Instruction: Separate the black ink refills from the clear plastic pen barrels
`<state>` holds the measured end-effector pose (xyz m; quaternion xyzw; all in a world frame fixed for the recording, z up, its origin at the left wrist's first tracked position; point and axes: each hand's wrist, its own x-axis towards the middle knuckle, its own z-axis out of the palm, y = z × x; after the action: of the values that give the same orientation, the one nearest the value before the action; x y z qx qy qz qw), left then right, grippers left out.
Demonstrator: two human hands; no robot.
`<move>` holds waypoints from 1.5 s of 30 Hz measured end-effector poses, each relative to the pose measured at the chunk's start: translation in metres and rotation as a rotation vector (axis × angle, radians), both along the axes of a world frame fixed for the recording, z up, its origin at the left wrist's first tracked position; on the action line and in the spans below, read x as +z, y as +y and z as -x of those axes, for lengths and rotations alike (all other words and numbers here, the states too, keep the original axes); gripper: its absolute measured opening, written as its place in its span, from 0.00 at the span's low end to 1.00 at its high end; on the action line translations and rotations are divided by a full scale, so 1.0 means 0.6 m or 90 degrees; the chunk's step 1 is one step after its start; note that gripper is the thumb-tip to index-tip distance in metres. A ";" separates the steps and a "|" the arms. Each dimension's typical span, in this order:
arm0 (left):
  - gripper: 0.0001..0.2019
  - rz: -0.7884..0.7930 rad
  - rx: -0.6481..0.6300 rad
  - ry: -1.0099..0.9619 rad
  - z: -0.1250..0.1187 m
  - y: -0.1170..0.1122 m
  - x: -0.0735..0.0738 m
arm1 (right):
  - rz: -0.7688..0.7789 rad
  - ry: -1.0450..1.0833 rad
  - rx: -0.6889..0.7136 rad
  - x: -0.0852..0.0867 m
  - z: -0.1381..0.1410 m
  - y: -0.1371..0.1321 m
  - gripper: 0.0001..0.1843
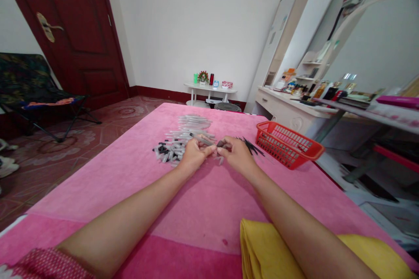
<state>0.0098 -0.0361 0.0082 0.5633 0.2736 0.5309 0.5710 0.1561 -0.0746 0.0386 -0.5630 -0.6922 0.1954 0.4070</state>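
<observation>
My left hand (pixel 193 153) is closed on a translucent pen barrel (pixel 205 141) that points toward the right. Fingertips of my right hand (pixel 238 154) pinch a small dark piece (pixel 220 144) close to the barrel's end; whether the two touch cannot be made out. Below the right fingers a clear piece like a pen cap (pixel 221 160) shows, partly hidden. Behind my left hand lies a heap of clear pen barrels (pixel 193 122). Clear caps with black ends (pixel 168 150) are piled left of it. Thin black refills or sticks (pixel 252 146) lie just beyond my right hand.
A red plastic basket (pixel 288 144) stands at the table's right edge. The pink cloth (pixel 196 213) covers the table, with a yellow cloth (pixel 258 248) under my right forearm. A cluttered dressing table (pixel 288 100) is at the right, a folding chair (pixel 39 87) at the left.
</observation>
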 end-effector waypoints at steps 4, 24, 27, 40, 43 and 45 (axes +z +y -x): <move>0.18 -0.009 -0.006 0.057 0.003 0.007 -0.006 | -0.058 -0.168 -0.059 0.024 -0.028 0.001 0.08; 0.09 -0.576 -0.080 0.558 0.009 -0.024 -0.024 | -0.209 -0.238 -0.412 0.068 -0.203 0.007 0.14; 0.09 -0.603 -0.117 0.572 0.006 -0.025 -0.028 | -0.195 -0.210 -0.301 0.054 -0.162 0.017 0.12; 0.09 -0.583 -0.119 0.568 0.003 -0.023 -0.033 | -0.120 -0.249 -0.093 -0.010 -0.082 0.023 0.10; 0.10 -0.570 -0.016 0.602 0.006 -0.018 -0.023 | -0.118 -0.239 -0.069 -0.016 -0.078 0.023 0.10; 0.10 -0.537 0.104 0.619 0.015 -0.007 -0.012 | -0.120 -0.237 -0.059 -0.018 -0.076 0.024 0.10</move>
<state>0.0009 -0.0403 0.0008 0.8927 0.3108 0.3191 0.0691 0.2019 -0.0605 0.0276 -0.5802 -0.7440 0.0037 0.3314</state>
